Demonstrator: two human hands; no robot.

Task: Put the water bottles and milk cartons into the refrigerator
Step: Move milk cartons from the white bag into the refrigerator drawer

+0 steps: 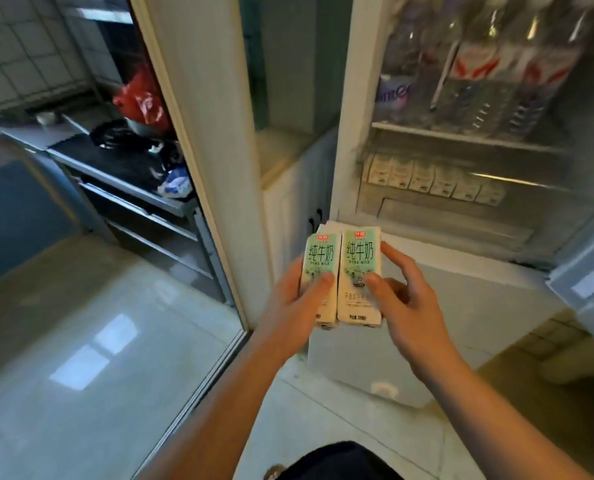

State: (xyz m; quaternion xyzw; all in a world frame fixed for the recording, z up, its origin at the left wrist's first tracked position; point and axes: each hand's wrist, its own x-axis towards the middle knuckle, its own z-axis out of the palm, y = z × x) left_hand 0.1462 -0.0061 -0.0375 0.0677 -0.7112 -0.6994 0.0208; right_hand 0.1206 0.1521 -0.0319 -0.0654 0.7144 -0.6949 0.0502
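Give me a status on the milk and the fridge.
Left hand and right hand each grip milk cartons, short of the fridge. Fridge open; bottles above, carton row below. Path looks clear.

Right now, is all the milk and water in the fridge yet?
Nearly. Water bottles stand on the upper shelf and a row of milk cartons sits below. The left hand holds the left carton and the right hand holds the right carton in front of the open fridge. Those still need shelving.
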